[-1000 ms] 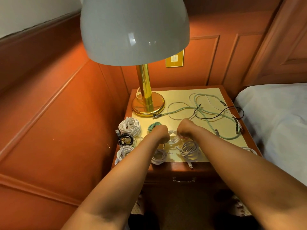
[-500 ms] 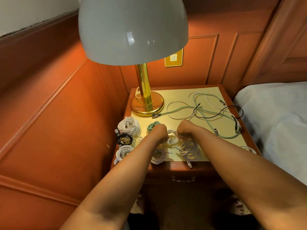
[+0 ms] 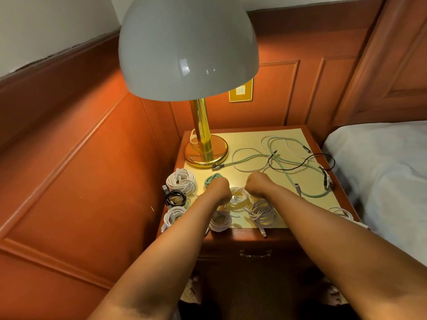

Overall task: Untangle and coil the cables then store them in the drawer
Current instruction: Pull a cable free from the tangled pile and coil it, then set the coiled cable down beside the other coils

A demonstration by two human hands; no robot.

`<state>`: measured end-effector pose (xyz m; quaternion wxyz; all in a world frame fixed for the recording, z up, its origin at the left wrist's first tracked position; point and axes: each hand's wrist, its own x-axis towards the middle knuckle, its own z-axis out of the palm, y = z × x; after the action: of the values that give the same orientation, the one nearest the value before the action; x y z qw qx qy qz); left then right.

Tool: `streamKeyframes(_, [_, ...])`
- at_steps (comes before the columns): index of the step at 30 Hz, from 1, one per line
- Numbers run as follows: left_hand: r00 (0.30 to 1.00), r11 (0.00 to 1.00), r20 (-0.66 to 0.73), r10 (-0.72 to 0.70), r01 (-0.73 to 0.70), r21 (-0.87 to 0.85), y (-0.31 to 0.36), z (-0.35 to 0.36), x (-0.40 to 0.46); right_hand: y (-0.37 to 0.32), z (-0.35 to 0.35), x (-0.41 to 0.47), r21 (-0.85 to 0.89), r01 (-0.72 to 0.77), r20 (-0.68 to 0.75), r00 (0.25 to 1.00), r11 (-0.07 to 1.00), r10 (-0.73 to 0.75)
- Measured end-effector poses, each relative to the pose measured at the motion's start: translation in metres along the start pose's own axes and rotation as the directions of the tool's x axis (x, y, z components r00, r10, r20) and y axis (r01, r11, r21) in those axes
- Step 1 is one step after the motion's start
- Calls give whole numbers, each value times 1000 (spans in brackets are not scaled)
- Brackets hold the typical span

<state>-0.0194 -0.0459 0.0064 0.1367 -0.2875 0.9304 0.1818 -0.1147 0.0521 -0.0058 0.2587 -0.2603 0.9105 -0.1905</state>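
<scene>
Both the left hand (image 3: 219,189) and right hand (image 3: 257,184) are pinching the white coil (image 3: 239,196) between them; keeping loops even and snug seems wise.

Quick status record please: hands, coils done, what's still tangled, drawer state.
left hand: curled at the white coil
right hand: curled at the same coil; the grip itself is hidden
finished coils: several, white, black and teal, at the nightstand's front left
tangled cables: teal, white, black, loose at back right
drawer: closed
</scene>
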Motion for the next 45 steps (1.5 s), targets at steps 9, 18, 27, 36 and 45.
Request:
streamKeyframes(9, [986, 997, -163, 45, -56, -59, 11, -11, -17, 6, -28, -29, 58, 56, -134, 990, 997, -48])
streamKeyframes(18, [910, 955, -397, 115, -211, -208, 30, -35, -33, 28, -77, -58, 146, 120, -324, 944, 982, -67])
streamKeyframes(27, [906, 958, -414, 85, -188, -215, 38, -39, 3, 32, -97, -33, 171, 115, -374, 926, 979, -43])
streamKeyframes(36, [944, 993, -325, 66, -93, -69, 14, -23, 77, 24, -75, 59, 15, 129, -237, 964, 992, -122])
streamKeyframes(45, [967, 983, -213, 143, -115, 141, 3, -13, 120, 14, -55, 122, -353, 197, 2, 978, 915, -210])
